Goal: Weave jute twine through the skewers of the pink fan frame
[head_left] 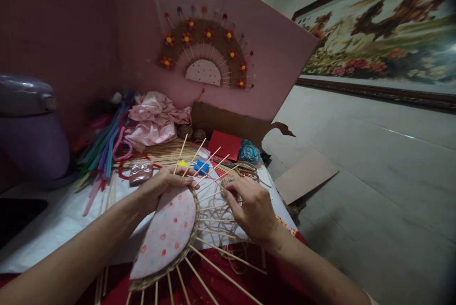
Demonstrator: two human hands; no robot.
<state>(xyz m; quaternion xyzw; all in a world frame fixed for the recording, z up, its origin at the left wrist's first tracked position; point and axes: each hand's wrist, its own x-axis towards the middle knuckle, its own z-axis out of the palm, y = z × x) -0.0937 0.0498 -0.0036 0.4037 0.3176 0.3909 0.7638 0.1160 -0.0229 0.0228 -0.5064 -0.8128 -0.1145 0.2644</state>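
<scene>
A half-circle fan base [169, 233], covered in pink flower-patterned cloth, is tilted in front of me. Bamboo sticks [221, 250] radiate from its curved edge, where brown twine is wound in rows. My left hand [171, 184] grips its upper end, thumb on top, near the first sticks. My right hand [251, 205] is closed in a pinch around brown twine [227, 181] beside the upper sticks. Loose loops of the twine [217, 219] hang behind the sticks and trail down to the red cloth.
A finished fan with red flowers [208, 36] is on the pink board [270, 53]. Behind my hands lie pink cloth [153, 117], colourful pipe cleaners [107, 143], scissors [247, 168], red paper [224, 145] and blue yarn [249, 150]. A purple appliance [32, 138] stands at left.
</scene>
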